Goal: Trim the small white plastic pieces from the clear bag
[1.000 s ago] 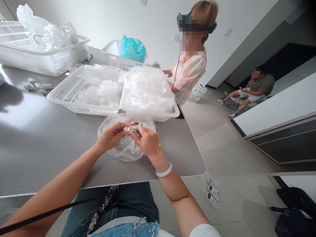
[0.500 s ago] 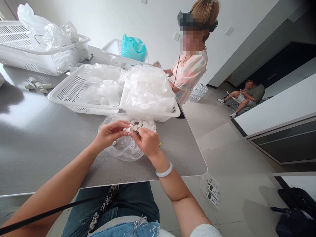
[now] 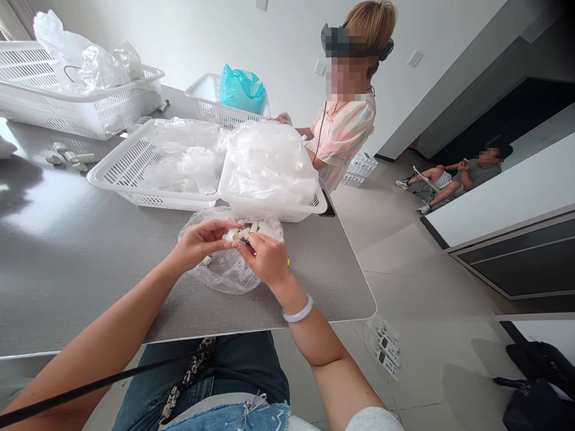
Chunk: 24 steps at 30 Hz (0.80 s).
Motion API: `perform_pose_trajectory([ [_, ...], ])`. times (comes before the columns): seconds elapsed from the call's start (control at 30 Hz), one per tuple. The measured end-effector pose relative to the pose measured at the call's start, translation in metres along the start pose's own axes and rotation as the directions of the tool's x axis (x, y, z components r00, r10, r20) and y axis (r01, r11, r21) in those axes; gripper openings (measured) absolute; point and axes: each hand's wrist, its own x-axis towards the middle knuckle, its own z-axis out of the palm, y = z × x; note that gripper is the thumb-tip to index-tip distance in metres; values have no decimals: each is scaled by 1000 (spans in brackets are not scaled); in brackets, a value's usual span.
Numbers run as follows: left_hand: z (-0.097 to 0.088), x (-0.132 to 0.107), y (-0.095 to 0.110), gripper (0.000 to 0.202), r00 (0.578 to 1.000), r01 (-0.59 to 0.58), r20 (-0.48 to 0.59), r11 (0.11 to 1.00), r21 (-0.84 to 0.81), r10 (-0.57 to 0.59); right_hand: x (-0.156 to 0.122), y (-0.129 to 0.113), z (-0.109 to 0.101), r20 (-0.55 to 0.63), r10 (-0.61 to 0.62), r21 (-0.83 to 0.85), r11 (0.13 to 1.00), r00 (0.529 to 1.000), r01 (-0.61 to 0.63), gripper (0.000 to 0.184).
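Note:
My left hand [image 3: 201, 240] pinches a short white plastic tube [image 3: 230, 235] between thumb and fingers, above an open clear plastic bag [image 3: 233, 275]. Closed round a slim tool with a dark metal tip [image 3: 245, 242], my right hand [image 3: 268, 256] brings that tip against or very near the tube's right end. Most of the tool is hidden in the fist, and a bit of yellow shows behind the hand. Several other white pieces [image 3: 254, 227] lie in the bag just beyond my fingers.
White baskets [image 3: 175, 202] filled with clear bags stand behind my hands. Loose white tube pieces [image 3: 72, 157] lie on the grey table [image 3: 112, 251] at left. A co-worker [image 3: 344, 120] stands past the baskets. A person [image 3: 476, 170] sits farther back.
The white tube in my left hand has tilted slightly and its end shows differently. My right hand has shifted a little left. The seated person has leaned back to the right.

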Motion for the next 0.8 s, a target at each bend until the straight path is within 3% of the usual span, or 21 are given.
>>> perform_pose_trajectory([
  [0.57, -7, 3, -5, 41, 990, 139, 16, 989, -54, -138, 3, 1, 10, -35, -24, -14, 1000, 999, 23, 55],
  [0.8, -9, 2, 1, 36, 984, 156, 94, 984, -83, -148, 2, 1, 10, -72, -10, 6, 1000, 997, 10, 61],
])
